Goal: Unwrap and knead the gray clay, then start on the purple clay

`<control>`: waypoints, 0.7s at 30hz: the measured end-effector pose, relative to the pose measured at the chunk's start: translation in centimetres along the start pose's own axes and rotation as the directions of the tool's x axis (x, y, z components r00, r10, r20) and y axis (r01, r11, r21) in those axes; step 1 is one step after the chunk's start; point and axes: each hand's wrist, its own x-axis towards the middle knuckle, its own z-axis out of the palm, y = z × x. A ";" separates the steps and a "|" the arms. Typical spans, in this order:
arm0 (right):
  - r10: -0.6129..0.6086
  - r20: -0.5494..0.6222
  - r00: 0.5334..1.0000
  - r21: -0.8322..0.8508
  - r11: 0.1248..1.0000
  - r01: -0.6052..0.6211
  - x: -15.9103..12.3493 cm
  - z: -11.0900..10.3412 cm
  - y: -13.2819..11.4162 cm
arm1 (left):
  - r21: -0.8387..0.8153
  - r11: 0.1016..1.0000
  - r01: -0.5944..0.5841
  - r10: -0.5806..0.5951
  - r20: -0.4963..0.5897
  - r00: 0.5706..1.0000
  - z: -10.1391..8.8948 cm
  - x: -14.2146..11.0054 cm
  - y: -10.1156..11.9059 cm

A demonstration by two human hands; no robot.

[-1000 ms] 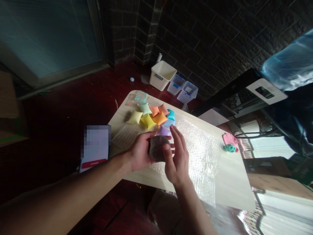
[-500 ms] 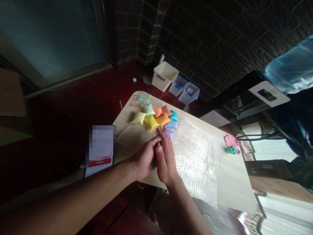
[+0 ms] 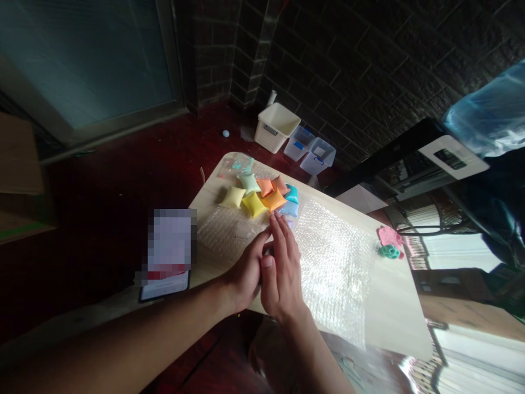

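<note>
My left hand and my right hand are pressed palm to palm above the table. Between them is a dark lump of modelling clay, nearly all hidden, with only a small dark strip showing at the gap by the thumbs. The right fingers lie straight and together over the left palm. Just beyond the fingertips sit several soft pillow-shaped packets: a yellow packet, an orange packet and a light blue packet. A purple packet is mostly covered by my right hand.
Bubble wrap spreads over the wooden table. Pink clay and a green clay piece lie at its right end. A phone or tablet is at the left. Behind, a white bin and clear boxes stand on the floor.
The right hand has closed over the left, covering the dark clay that showed in full a second ago. Both hands stay together, with a slight shift since half a second ago.
</note>
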 end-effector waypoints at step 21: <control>0.053 -0.049 0.997 0.270 0.962 -0.038 0.0 0.1 0.6 | 0.115 0.990 0.082 -0.068 -0.122 0.990 -0.1 -0.4 0.3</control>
